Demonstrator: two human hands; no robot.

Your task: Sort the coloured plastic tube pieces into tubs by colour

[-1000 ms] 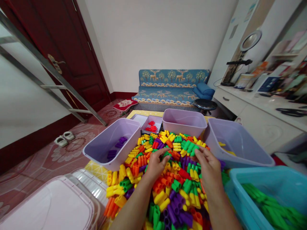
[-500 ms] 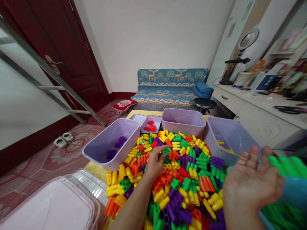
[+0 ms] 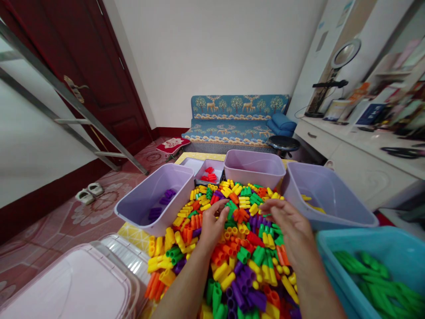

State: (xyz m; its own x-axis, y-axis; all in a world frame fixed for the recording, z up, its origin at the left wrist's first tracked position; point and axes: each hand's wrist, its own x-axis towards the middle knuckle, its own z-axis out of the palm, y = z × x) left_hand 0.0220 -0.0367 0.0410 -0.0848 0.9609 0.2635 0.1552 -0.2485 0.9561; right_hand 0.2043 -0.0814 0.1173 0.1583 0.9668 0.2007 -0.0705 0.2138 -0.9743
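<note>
A heap of colourful plastic connector tubes (image 3: 244, 283), yellow, green, orange, purple and red, covers the table. Over its middle, my left hand (image 3: 212, 223) has its thumb and fingers curved and apart, beside a green connector piece (image 3: 231, 209); whether it touches the piece is hard to tell. My right hand (image 3: 290, 226) reaches over the heap's right side, fingers extended, with no piece visible in it. Green pieces (image 3: 381, 279) lie in the blue bin (image 3: 398, 237) at right. Purple pieces (image 3: 162, 204) lie in the left lilac bin (image 3: 129, 217).
Another lilac bin (image 3: 254, 173) stands at the back; one at right (image 3: 335, 190) contains yellow pieces (image 3: 312, 204). A small tray (image 3: 215, 168) has red pieces. Stacked lids (image 3: 73, 283) lie front left. Beyond are a patterned sofa (image 3: 232, 128), a round stool (image 3: 283, 142) and a ladder (image 3: 76, 106).
My right hand has moved left from above the blue bin to the heap. The green piece blurred in the air beside it is gone from there. My left hand has drawn its fingers back slightly.
</note>
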